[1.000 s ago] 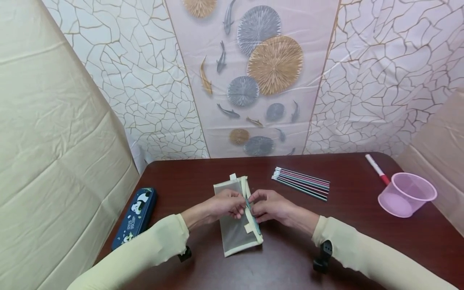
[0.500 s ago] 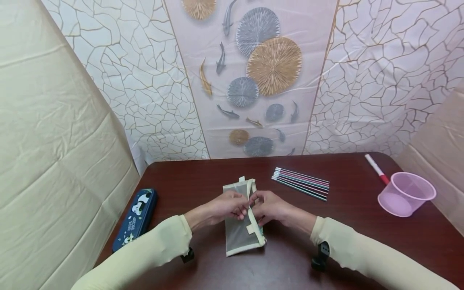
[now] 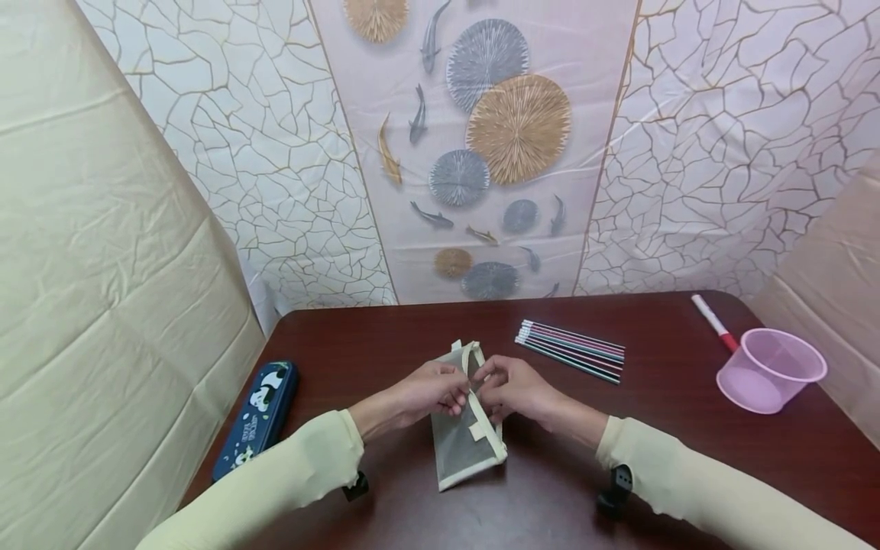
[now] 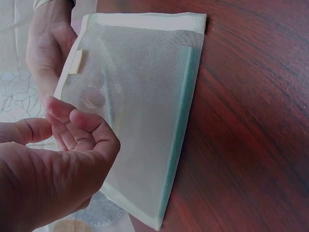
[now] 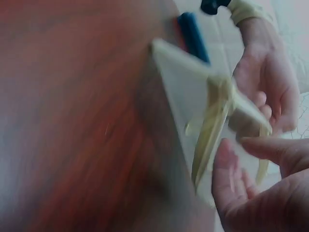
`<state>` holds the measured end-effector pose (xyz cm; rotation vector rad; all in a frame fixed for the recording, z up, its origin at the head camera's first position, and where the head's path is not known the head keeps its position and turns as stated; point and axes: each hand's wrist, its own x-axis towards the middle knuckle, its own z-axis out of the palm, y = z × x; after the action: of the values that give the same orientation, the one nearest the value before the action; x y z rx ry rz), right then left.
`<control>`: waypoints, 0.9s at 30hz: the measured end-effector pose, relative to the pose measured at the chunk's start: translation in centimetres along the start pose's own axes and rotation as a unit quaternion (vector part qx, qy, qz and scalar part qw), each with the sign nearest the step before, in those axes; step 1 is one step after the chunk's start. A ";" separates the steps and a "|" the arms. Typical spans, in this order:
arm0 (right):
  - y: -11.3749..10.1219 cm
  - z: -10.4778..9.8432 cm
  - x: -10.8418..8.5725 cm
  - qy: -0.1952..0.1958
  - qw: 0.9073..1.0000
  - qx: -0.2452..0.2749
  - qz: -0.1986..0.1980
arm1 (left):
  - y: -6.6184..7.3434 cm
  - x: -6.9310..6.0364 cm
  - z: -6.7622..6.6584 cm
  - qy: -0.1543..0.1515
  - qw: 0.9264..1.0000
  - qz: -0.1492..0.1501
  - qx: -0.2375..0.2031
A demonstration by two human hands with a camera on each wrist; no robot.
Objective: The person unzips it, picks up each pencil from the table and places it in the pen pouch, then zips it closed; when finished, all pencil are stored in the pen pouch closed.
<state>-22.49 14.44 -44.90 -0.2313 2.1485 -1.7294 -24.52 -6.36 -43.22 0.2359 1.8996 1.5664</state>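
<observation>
A see-through mesh zip pouch (image 3: 459, 444) with cream edging stands tilted between both hands, its mouth parted. My left hand (image 3: 435, 388) pinches the near side of the mouth, thumb against fingers. My right hand (image 3: 514, 391) holds the opposite side of the mouth, with its thumb and fingers at the cream rim in the right wrist view. Through the mesh, the left wrist view shows a long teal strip (image 4: 179, 125), which looks like pencils, lying along the bottom edge. A small cream tab (image 4: 75, 62) sticks out near the mouth.
Several slim pencils (image 3: 571, 351) lie side by side behind the right hand. On the left is a dark blue panda pencil case (image 3: 254, 420). A pink plastic cup (image 3: 763, 382) stands at the right, beside a red-and-white marker (image 3: 715, 325).
The pouch has shifted slightly right and its mouth has spread wider. The teal length seen at the mouth earlier no longer shows there. Both hands stay at the rim.
</observation>
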 end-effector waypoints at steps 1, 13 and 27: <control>0.1 -0.4 0.1 0.005 1.000 -0.011 -0.014 | 0.0 0.0 0.0 0.001 1.000 0.000 -0.001; 1.6 -9.1 1.4 0.087 0.961 -0.238 -0.107 | -0.2 0.1 -0.7 0.009 1.000 0.001 0.000; 3.3 -19.5 3.7 0.099 0.916 -0.382 -0.067 | -0.1 0.1 -0.7 0.005 1.000 0.002 -0.004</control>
<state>-33.01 31.54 -45.28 -0.4231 2.9309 -0.9036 -24.94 -6.89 -43.26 0.2291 1.9014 1.5808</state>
